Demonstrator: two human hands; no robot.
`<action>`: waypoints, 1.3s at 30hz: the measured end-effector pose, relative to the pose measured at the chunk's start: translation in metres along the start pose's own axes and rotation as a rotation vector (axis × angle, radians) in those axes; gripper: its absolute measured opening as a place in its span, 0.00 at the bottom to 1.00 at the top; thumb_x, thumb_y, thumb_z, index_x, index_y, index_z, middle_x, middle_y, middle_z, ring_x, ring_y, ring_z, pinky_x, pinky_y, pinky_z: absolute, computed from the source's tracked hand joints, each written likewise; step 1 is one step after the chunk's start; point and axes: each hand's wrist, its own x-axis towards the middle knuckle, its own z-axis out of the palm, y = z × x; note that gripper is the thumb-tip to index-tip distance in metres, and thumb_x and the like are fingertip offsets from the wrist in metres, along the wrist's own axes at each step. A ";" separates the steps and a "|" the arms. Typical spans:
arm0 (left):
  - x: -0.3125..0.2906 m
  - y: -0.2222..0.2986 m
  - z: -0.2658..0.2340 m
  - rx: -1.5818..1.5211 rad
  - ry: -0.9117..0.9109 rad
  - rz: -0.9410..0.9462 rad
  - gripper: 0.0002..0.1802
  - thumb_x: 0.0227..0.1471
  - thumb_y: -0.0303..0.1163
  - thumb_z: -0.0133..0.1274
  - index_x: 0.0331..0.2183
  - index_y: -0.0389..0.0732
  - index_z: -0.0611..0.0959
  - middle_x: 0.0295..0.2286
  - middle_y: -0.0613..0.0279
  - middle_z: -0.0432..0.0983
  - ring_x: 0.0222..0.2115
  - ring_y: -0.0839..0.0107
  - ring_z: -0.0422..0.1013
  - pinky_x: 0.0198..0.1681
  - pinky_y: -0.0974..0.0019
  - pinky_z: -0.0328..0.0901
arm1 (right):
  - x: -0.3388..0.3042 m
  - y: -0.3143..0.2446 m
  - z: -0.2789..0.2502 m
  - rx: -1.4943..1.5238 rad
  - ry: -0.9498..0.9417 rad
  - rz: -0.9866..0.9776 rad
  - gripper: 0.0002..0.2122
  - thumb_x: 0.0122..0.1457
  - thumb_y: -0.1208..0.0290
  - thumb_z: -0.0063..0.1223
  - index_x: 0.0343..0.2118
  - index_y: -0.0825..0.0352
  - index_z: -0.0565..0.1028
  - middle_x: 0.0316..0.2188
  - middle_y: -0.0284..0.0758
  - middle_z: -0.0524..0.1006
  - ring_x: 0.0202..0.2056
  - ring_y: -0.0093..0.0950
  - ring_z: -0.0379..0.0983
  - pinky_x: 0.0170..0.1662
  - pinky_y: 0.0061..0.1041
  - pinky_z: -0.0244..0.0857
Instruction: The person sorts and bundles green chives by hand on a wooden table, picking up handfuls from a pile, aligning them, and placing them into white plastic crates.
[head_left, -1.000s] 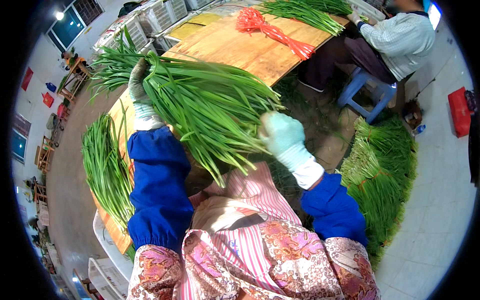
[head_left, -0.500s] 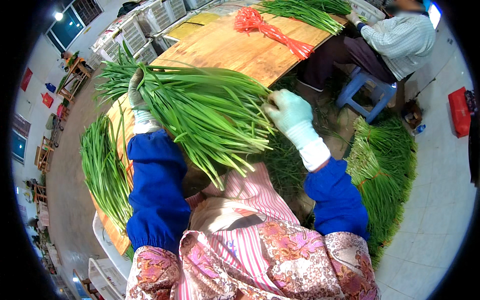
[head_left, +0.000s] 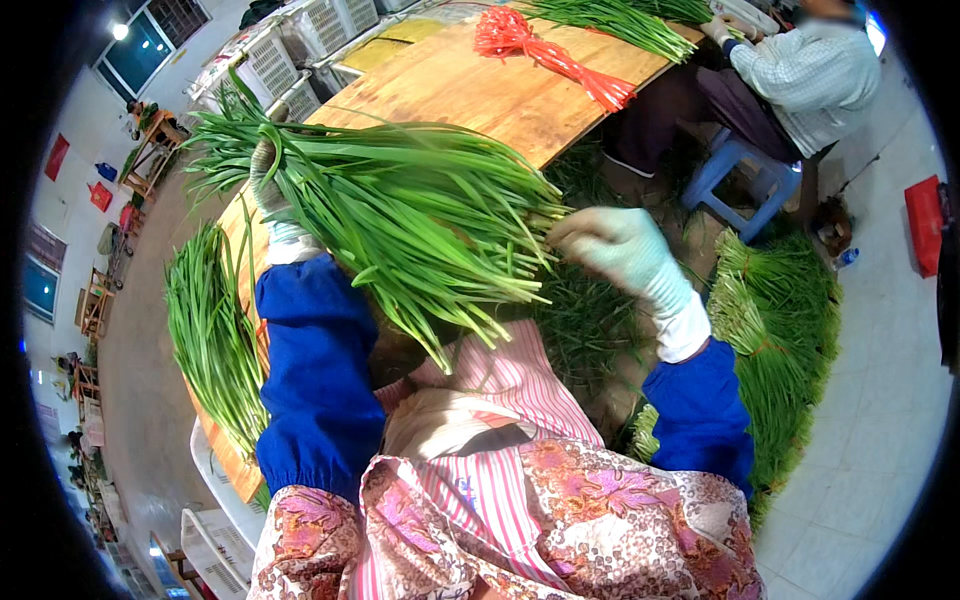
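A large loose bunch of garlic chives (head_left: pixel 410 195) lies across my left forearm side of the wooden table (head_left: pixel 430 85), its pale stem ends fanned toward the right. My gloved left hand (head_left: pixel 268 185) is closed round the leafy part, partly covered by the blades. Just off the stem ends is my right hand (head_left: pixel 620 250), in a pale green glove. Motion smears its fingers, so whether they pinch anything does not show. Another bunch of chives (head_left: pixel 212 335) rests along the table's left edge.
A bundle of red-and-white ties (head_left: pixel 550 60) lies on the table, with more chives (head_left: pixel 620 28) beyond. A co-worker (head_left: pixel 810 85) sits near a blue stool (head_left: pixel 740 180). Tied chive bundles (head_left: pixel 785 330) are heaped on the floor at right. White crates (head_left: pixel 265 65) stand behind.
My right hand has drawn away from the stem ends, to the right and slightly down. The left hand keeps its grip on the chives, nearly in place.
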 end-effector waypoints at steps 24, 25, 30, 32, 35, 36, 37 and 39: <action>-0.001 0.009 -0.012 -0.062 -0.119 -0.024 0.25 0.51 0.35 0.49 0.48 0.32 0.68 0.36 0.49 0.73 0.35 0.57 0.72 0.41 0.51 0.68 | -0.032 0.078 0.005 -0.958 -0.012 0.326 0.09 0.51 0.70 0.46 0.35 0.62 0.75 0.32 0.40 0.76 0.34 0.40 0.73 0.38 0.38 0.66; 0.003 0.000 0.003 -0.052 -0.067 -0.035 0.21 0.52 0.34 0.48 0.46 0.34 0.71 0.34 0.50 0.75 0.32 0.58 0.73 0.38 0.52 0.70 | -0.038 0.075 0.001 -0.803 0.123 0.167 0.10 0.51 0.70 0.46 0.35 0.63 0.76 0.32 0.39 0.76 0.34 0.39 0.74 0.37 0.36 0.67; 0.005 -0.003 0.000 -0.027 -0.070 -0.036 0.23 0.52 0.33 0.48 0.49 0.34 0.68 0.34 0.49 0.75 0.32 0.58 0.74 0.38 0.51 0.70 | -0.002 0.017 0.019 -0.344 0.002 -0.047 0.12 0.51 0.60 0.48 0.28 0.63 0.78 0.27 0.40 0.77 0.31 0.40 0.73 0.35 0.35 0.67; -0.009 0.032 -0.003 -0.018 -0.083 -0.012 0.26 0.52 0.33 0.49 0.50 0.34 0.66 0.35 0.49 0.75 0.35 0.56 0.73 0.41 0.49 0.69 | 0.019 0.006 0.049 -0.610 -0.083 0.100 0.15 0.49 0.55 0.50 0.26 0.64 0.77 0.23 0.42 0.76 0.29 0.40 0.73 0.32 0.35 0.66; -0.008 0.020 -0.001 -0.120 -0.165 -0.022 0.26 0.51 0.34 0.49 0.50 0.33 0.67 0.35 0.50 0.74 0.36 0.56 0.72 0.42 0.49 0.68 | 0.030 0.003 0.073 -0.664 0.022 0.235 0.17 0.46 0.53 0.52 0.24 0.65 0.76 0.21 0.44 0.74 0.28 0.42 0.72 0.33 0.37 0.65; 0.000 -0.003 0.006 -0.130 -0.167 -0.012 0.26 0.51 0.33 0.49 0.50 0.33 0.67 0.36 0.50 0.74 0.36 0.56 0.72 0.42 0.50 0.69 | 0.029 0.017 0.074 -0.650 0.127 0.275 0.17 0.45 0.53 0.53 0.23 0.65 0.76 0.21 0.44 0.74 0.27 0.42 0.72 0.33 0.38 0.65; -0.006 -0.003 0.019 -0.095 -0.153 0.028 0.25 0.51 0.33 0.49 0.50 0.33 0.67 0.36 0.50 0.74 0.36 0.57 0.72 0.41 0.51 0.69 | 0.031 0.022 0.082 -0.592 0.176 0.265 0.15 0.45 0.56 0.53 0.22 0.66 0.74 0.22 0.44 0.74 0.27 0.42 0.72 0.31 0.39 0.65; -0.007 0.000 0.031 -0.010 -0.149 0.083 0.25 0.50 0.32 0.48 0.50 0.33 0.67 0.37 0.51 0.74 0.36 0.59 0.72 0.41 0.54 0.69 | 0.024 0.025 0.085 -0.590 0.229 0.221 0.12 0.47 0.59 0.50 0.22 0.65 0.74 0.23 0.43 0.74 0.28 0.41 0.73 0.32 0.38 0.66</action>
